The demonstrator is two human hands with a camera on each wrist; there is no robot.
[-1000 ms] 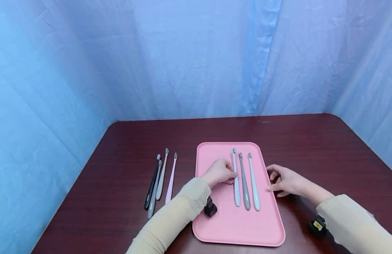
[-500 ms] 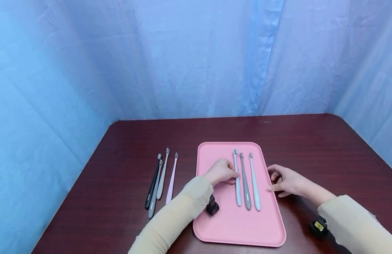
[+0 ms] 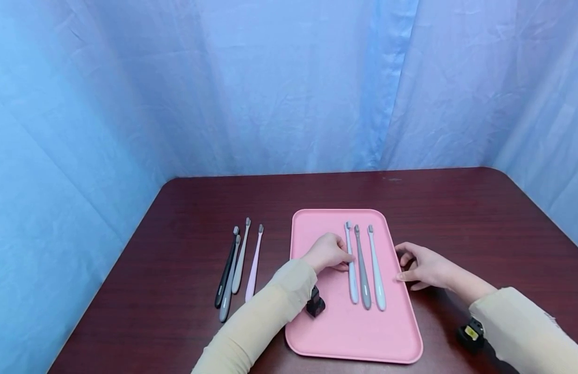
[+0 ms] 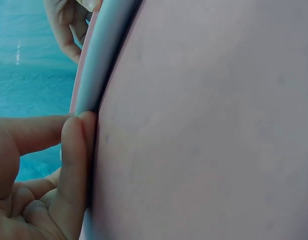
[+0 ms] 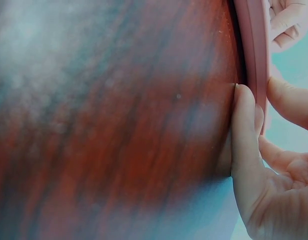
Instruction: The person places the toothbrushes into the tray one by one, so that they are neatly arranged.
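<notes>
Pink plastic tray point(image 3: 345, 332), rounded corners and a low raised rim, is seen from the head on a dark red wood-grain table point(image 3: 457, 208). Three slim toothbrushes lie parallel on it; the pale blue toothbrush point(image 3: 351, 270) is pinched by the curled fingers of the left hand point(image 3: 327, 253). The right hand point(image 3: 422, 267), loosely curled, is set against the tray's right rim. Four more toothbrushes point(image 3: 237, 265) lie on the table to the left.

Left wrist: fingertips point(image 4: 76, 150) are pressed to the smooth blue handle point(image 4: 101, 55) on matte pink. A slip is judged possible, the handle being thin and glossy, which would knock the neighbouring brushes askew.

Right wrist: fingers point(image 5: 244, 130) touch the rim point(image 5: 254, 45); nothing is gripped.
</notes>
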